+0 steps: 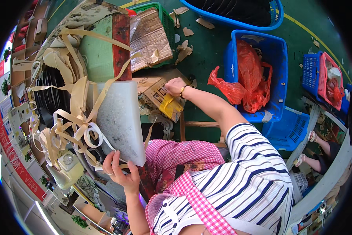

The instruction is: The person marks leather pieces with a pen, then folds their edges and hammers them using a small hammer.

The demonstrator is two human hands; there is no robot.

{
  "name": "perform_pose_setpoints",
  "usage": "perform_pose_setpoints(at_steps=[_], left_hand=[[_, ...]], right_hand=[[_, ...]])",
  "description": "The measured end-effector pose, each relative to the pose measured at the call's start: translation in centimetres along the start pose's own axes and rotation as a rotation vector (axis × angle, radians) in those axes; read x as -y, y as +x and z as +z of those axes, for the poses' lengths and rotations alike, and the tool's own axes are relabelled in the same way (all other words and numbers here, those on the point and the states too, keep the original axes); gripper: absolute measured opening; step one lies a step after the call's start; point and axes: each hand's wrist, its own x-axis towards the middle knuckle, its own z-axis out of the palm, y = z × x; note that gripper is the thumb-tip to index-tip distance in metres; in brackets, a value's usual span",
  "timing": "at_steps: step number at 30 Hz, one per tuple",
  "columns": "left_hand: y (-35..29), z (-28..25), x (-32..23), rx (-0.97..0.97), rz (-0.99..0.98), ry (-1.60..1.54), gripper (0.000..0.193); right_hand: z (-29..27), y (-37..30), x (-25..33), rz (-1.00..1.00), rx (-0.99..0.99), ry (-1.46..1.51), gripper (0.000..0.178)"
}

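The left hand is gripping the near edge of a white cutting slab draped with tan strips at left, while the right hand is reaching closed-fingered into a cardboard box farther right, beside a blue crate

Your left hand is hemmed in by tangled beige strips (they spill over the white block). Your right hand has green floor beyond, between cardboard box and blue crate.
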Motion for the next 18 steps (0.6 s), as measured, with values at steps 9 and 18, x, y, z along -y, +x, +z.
perform_pose_setpoints(at_steps=[9,18], left_hand=[[0.6,0.0,0.0,-0.033,0.005,-0.028,0.040],[0.4,0.8,0.1,-0.243,0.101,-0.144,0.036]], right_hand=[[-12.1,-12.0,0.1,0.256,-0.164,1.925,0.011],[-18.8,-16.8,7.4,-0.060,-0.081,1.905,0.008]])
